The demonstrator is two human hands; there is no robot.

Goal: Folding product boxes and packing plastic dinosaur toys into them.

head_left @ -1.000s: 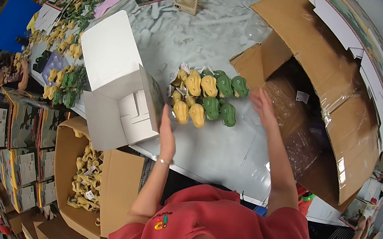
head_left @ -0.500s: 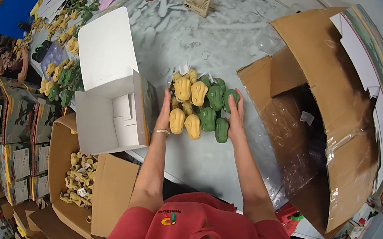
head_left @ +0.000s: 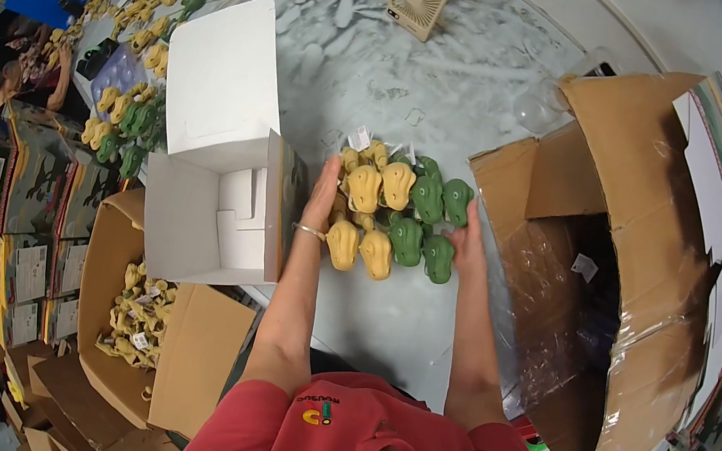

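Note:
Between my two palms stands a group of toy dinosaurs in two layers, yellow dinosaur toys on the left and green dinosaur toys on the right, heads facing me. My left hand lies along the yellow side, with a bracelet at its wrist. My right hand presses the green side, its fingers partly hidden behind the toys. White tags stick up at the back of the group. Just left of my left hand stands an open white box, its lid raised and a folded white insert inside.
A large open brown carton lies at the right. A lower-left carton holds more yellow toys. Printed boxes are stacked at the left; loose toys spread across the far left, where another person's arm shows. A small fan stands at the back.
The view has shifted, so the table's things sit farther right in it. My hands still hold the toy group together, close beside the white box.

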